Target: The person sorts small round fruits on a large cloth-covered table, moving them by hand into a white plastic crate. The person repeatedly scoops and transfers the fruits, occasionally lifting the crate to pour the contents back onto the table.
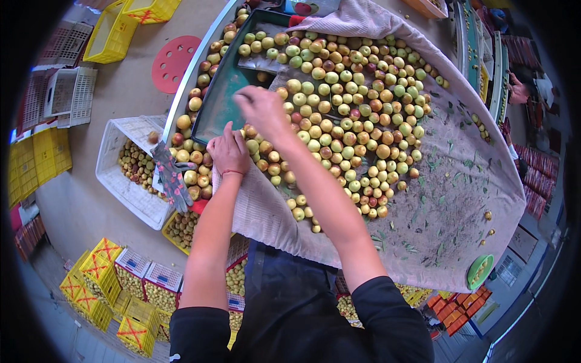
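Observation:
My left hand [229,152] rests at the near corner of a dark green tray [221,102], over the edge of a pinkish ribbed cloth [263,204]; what its fingers grip, if anything, is hidden. Over the tray's right side hangs my right hand [261,106], slightly blurred, its fingers curled downward; whether they hold something cannot be told. Many small yellow, green and red fruits, like jujubes or small apples [349,125], lie spread on the cloth to the right. More fruits [195,104] line a channel left of the tray, beside a metal rail [193,68].
A patterned glove [172,179] lies on the channel's near end. Beside it a white crate [109,156] holds fruit, and one blurred fruit [153,137] is above its rim. Yellow crates [97,267] stand lower left. A green bowl [480,272] sits at the cloth's right corner. Other people are far right.

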A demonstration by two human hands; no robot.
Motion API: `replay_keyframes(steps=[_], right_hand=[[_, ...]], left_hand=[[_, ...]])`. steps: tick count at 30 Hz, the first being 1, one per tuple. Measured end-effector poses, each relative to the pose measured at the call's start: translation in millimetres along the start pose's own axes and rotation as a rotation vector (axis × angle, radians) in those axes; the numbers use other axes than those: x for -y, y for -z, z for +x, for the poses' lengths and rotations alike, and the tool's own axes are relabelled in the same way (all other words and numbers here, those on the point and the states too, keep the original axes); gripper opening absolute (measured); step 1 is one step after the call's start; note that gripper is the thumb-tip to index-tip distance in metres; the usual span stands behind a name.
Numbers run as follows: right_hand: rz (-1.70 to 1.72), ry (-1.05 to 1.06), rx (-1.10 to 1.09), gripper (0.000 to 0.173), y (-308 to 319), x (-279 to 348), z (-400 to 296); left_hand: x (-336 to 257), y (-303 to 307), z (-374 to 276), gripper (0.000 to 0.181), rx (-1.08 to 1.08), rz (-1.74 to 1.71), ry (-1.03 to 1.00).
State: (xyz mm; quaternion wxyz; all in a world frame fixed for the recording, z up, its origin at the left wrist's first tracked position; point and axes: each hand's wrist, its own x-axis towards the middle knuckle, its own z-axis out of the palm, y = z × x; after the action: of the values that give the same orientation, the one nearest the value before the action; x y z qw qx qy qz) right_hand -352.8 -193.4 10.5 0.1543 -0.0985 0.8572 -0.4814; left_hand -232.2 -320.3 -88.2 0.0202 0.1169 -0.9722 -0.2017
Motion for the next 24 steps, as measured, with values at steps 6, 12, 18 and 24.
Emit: replay_keyframes(steps=[6, 12, 18, 24], right_hand=[[-0.601, -0.004, 0.228, 0.045, 18, -84, -11], [-0.567, -0.093, 0.144, 0.025, 4, -64, 11], [0.215, 0.134, 0.119, 0.051, -47, 87, -20], [0.255, 0.023, 0.210, 0.022, -13, 3, -104]], left_hand=[[-4, 5, 1, 0.040, -0.032, -0.042, 0.049], [-2, 4, 1, 0.039, -0.046, 0.022, 0.034], [38, -36, -13, 0.041, -0.260, 0.370, -0.113], [19, -23, -4, 0.040, 0.046, -0.102, 0.045]])
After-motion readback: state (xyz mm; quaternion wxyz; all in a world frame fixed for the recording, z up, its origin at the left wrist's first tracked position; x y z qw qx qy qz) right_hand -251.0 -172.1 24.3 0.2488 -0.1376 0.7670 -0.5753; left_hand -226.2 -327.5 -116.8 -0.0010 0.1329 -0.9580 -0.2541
